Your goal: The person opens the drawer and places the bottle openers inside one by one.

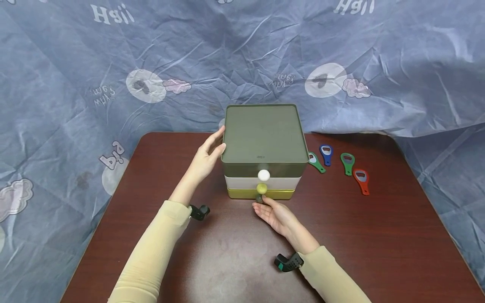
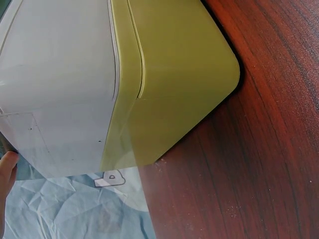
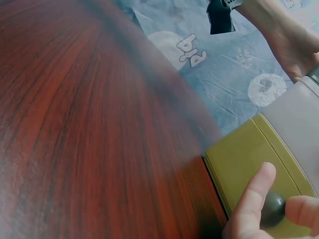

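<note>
A small three-tier drawer box (image 1: 264, 132) stands on the table, with a dark green top tier, a white middle tier and an olive-yellow bottom tier. Its front carries a white knob (image 1: 264, 175), a yellow knob (image 1: 262, 188) and a dark green knob (image 3: 273, 210) on the bottom drawer. My right hand (image 1: 278, 216) pinches the dark green knob between thumb and fingers. Against the upper left side of the box rests my left hand (image 1: 204, 160), its fingers fairly straight. Only a fingertip of it shows in the left wrist view. All drawers look closed.
Several bottle openers lie right of the box: a green one (image 1: 317, 163) beside its side, a blue one (image 1: 326, 155), another green one (image 1: 347, 163) and a red one (image 1: 361, 181). A blue patterned cloth (image 1: 242, 63) hangs behind the brown table (image 1: 379, 235).
</note>
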`<act>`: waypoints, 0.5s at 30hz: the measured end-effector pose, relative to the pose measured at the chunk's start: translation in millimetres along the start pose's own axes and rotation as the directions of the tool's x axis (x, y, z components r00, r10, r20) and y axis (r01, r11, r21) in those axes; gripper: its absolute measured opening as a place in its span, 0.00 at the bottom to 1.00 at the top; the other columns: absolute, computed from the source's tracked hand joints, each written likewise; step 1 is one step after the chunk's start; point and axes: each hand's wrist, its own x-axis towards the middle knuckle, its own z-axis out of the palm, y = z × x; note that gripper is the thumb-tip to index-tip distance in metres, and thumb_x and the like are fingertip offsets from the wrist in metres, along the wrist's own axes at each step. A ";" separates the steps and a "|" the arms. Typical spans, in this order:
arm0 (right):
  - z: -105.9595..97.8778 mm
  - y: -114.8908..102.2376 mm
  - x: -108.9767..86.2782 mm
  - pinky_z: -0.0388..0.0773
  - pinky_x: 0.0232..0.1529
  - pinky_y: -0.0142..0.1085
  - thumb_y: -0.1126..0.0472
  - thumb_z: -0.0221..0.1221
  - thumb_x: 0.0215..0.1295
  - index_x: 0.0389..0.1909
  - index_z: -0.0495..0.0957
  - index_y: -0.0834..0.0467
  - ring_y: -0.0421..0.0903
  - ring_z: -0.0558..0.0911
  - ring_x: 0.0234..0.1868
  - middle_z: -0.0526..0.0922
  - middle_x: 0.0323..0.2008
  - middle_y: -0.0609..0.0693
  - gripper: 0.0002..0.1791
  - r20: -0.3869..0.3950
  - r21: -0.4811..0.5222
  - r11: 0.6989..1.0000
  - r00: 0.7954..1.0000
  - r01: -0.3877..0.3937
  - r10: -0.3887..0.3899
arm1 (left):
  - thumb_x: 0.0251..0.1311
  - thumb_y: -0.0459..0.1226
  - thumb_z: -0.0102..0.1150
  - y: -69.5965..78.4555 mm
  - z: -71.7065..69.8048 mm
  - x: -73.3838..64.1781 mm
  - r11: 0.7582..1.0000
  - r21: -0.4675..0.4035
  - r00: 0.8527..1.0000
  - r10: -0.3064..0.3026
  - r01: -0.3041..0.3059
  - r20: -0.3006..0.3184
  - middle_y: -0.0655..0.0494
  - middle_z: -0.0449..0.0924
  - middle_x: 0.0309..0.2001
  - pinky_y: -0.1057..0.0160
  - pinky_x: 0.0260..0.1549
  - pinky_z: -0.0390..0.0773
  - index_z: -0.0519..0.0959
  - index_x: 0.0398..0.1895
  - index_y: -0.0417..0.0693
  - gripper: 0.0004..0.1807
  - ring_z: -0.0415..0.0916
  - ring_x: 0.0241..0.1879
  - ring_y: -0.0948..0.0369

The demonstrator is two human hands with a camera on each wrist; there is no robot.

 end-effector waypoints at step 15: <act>-1.6 4.7 -1.7 0.82 0.41 0.25 0.61 0.47 0.78 0.44 0.68 0.61 0.36 0.84 0.34 0.85 0.33 0.49 0.07 -0.026 -0.026 1.000 1.000 0.007 -0.008 | 0.75 0.37 0.47 4.4 -0.3 -1.6 1.000 0.004 1.000 -0.006 0.006 -0.003 0.50 0.57 0.76 0.49 0.70 0.65 0.58 0.77 0.53 0.29 0.58 0.74 0.53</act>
